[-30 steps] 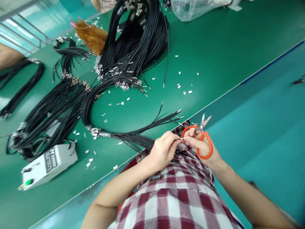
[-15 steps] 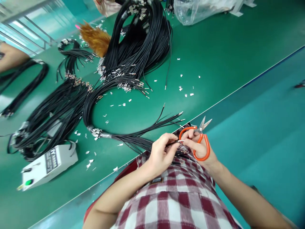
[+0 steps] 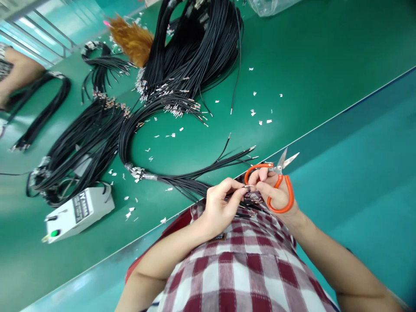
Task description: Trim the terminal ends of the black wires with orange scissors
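Observation:
My left hand pinches a thin black cable near its stripped end, just past the table edge and above my lap. Close beside it, my right hand has orange-handled scissors hooked on its fingers, their blades apart and pointing away from me. The right thumb and fingertips are at the cable's tip. A bundle of black cables runs from a taped, tagged section on the table to my hands, some of its ends fanned out along the table edge.
On the green table lie a large cable coil, another cable bundle, a brown feather duster, a white box with a green button and white scraps. A person's arm rests at the far left.
The view has shifted a little, so the table items appear lower or further right. My fingertips have closed in on the cable's end, and the scissors remain on my right hand.

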{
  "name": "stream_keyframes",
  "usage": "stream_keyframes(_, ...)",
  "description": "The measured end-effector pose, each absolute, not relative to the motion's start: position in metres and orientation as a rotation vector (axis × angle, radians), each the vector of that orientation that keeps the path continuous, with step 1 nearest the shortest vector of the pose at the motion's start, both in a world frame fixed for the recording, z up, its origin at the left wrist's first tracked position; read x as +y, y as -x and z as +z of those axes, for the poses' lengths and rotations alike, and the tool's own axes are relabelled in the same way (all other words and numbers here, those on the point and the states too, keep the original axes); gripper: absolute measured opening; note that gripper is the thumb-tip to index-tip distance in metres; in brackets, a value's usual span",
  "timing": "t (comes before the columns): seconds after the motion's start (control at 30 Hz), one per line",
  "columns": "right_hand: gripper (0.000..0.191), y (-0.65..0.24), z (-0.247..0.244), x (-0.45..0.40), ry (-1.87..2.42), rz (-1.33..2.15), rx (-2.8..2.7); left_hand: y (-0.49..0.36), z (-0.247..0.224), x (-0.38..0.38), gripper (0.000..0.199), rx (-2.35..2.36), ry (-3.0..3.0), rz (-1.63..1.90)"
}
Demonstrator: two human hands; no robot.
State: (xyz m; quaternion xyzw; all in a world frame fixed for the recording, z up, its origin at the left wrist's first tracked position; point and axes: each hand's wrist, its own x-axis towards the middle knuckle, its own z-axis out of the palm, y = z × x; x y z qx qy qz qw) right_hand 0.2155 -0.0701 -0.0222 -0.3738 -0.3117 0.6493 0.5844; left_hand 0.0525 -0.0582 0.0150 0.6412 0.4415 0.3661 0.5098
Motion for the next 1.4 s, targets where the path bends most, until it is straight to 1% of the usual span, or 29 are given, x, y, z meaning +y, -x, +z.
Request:
stream_keyframes(0.13, 0.033, -0.214, -0.019, -0.069, 0.873, 1.513, -0.668, -0.054, 0.011, -0.058, 0.017, 1.067, -1.544, 0.883)
stream_keyframes(0.4, 0.032, -0.193, -0.033, -0.074, 0.871, 1.503, -0.549, -0.049, 0.014, -0.058, 0.028, 1.013, -1.208, 0.765)
stream_keyframes(0.63, 0.036, -0.201, -0.029, -0.072, 0.947, 1.402, -0.667, -0.046, 0.017, -0.055, 0.030, 1.060, -1.360, 0.716)
stream_keyframes(0.8, 0.033, -0.204, -0.025, -0.072, 0.981, 1.427, -0.699, -0.045, 0.015, -0.054, 0.029, 1.043, -1.465, 0.717)
stream_keyframes(0.87, 0.034, -0.204, -0.026, -0.071, 0.980, 1.446, -0.678, -0.043, 0.017, -0.051, 0.031, 0.994, -1.371, 0.664)
stream_keyframes(0.97, 0.036, -0.204, -0.031, -0.067, 0.962, 1.460, -0.703, -0.038, 0.017, -0.041, 0.035, 0.847, -1.150, 0.485)
stream_keyframes(1.13, 0.032, -0.205, -0.037, -0.055, 0.871, 1.539, -0.823, -0.028, 0.014, -0.022, 0.038, 0.662, -0.848, 0.310)
stream_keyframes(1.23, 0.032, -0.202, -0.035, -0.051, 0.863, 1.555, -0.804, -0.028, 0.013, -0.020, 0.038, 0.687, -0.763, 0.322)
stream_keyframes(1.4, 0.034, -0.198, -0.027, -0.050, 0.907, 1.515, -0.763, -0.034, 0.013, -0.028, 0.040, 0.801, -0.724, 0.513)
